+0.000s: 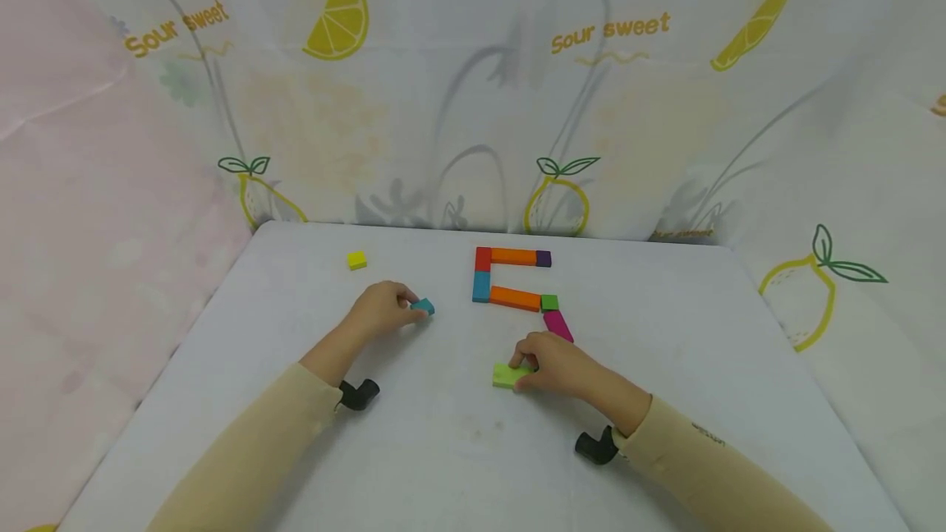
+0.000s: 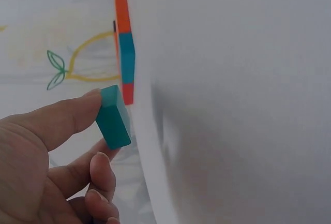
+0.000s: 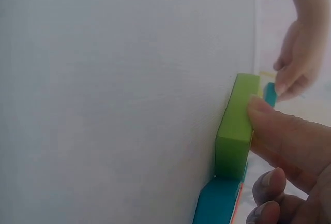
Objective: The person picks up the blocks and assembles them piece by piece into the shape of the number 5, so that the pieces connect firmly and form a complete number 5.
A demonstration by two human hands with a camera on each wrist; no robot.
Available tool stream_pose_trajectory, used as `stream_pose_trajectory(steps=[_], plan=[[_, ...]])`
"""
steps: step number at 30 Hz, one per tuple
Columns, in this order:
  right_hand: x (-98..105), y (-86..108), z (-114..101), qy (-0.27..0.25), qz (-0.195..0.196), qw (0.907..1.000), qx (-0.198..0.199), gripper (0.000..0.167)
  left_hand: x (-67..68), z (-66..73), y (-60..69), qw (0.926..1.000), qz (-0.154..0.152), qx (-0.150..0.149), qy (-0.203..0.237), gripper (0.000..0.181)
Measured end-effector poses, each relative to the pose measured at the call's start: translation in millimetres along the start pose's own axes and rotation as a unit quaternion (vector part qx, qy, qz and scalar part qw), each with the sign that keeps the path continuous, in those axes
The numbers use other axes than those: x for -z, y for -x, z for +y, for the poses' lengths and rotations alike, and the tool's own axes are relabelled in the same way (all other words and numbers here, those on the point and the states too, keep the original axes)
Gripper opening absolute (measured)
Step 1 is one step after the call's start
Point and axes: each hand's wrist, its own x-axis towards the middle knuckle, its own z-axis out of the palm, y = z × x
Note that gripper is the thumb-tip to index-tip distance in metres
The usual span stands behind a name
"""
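My left hand (image 1: pixel 378 308) pinches a small teal block (image 1: pixel 424 307) between thumb and finger; in the left wrist view the teal block (image 2: pixel 115 118) appears raised off the table. A longer light green block (image 1: pixel 508 376) is pinched in my right hand (image 1: pixel 563 364), close to the tabletop. Beyond both hands, blocks lie in a bent line: a purple block (image 1: pixel 544 259), an orange block (image 1: pixel 513 256), a red block (image 1: pixel 483 258), a blue block (image 1: pixel 481 287), a second orange block (image 1: pixel 515 298), a green block (image 1: pixel 549 302) and a magenta block (image 1: pixel 558 327), nearest my right hand.
A yellow block (image 1: pixel 356 259) lies alone at the back left of the white table (image 1: pixel 443 450). Behind the table hangs a cloth (image 1: pixel 414 121) printed with lemons. Black devices (image 1: pixel 360 395) stick out from under both sleeves.
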Motion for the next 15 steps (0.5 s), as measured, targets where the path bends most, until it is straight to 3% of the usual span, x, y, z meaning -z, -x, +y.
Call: stream_pose_trajectory(steps=[15], plan=[[0.0, 0.0, -1.2, -0.004, 0.000, 1.0000, -0.008, 0.021, -28.7, 26.4, 25.6, 0.9987, -0.029, -0.038, -0.021, 0.031]])
